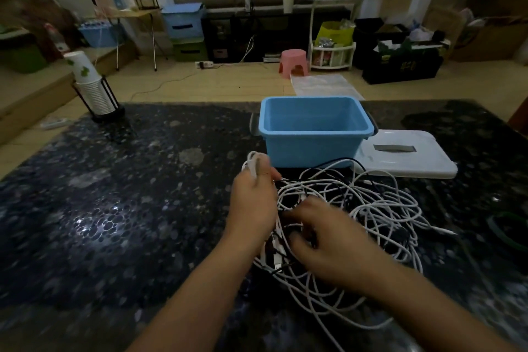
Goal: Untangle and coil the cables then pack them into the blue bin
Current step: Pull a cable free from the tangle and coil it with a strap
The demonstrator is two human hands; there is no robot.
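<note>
A tangle of white and black cables (pixel 371 206) lies on the dark speckled table, just in front of the open blue bin (pixel 311 146). My left hand (pixel 253 197) grips a small bundle of white cable loops at the tangle's left edge, the loops sticking up above my fingers. My right hand (pixel 328 240) lies on the middle of the tangle with its fingers curled into the cables; the frame is blurred, so the exact strand is unclear. The bin holds nothing visible.
The bin's white lid (pixel 405 154) lies flat to the right of the bin. A stack of paper cups in a black holder (pixel 94 91) stands at the table's far left corner. A dark green ring-like object (pixel 505 231) sits near the right edge.
</note>
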